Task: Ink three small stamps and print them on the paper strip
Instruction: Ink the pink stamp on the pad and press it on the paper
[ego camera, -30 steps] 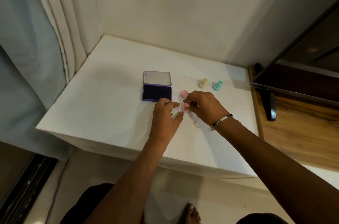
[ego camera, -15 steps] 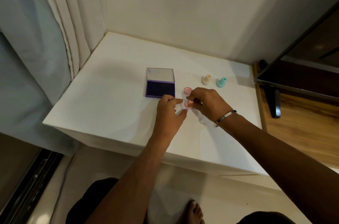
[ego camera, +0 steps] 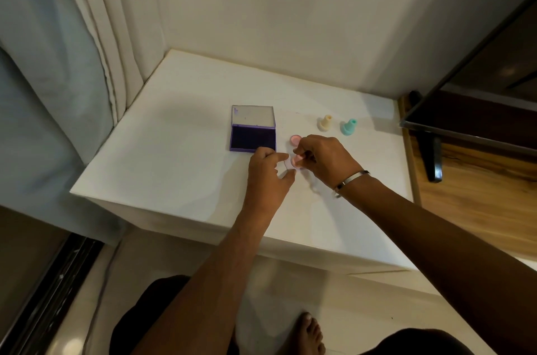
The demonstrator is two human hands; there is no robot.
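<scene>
on the white tabletop (ego camera: pixel 174 168), from left: open purple ink pad (ego camera: pixel 253 138), my left hand (ego camera: pixel 268 171) pinching what seems the paper strip, right hand (ego camera: pixel 322 158) gripping the pink stamp (ego camera: pixel 297 161); cream stamp (ego camera: pixel 325 123) and teal stamp (ego camera: pixel 348 127) wait. i reckon a loose strip could shift and smear the print.
</scene>
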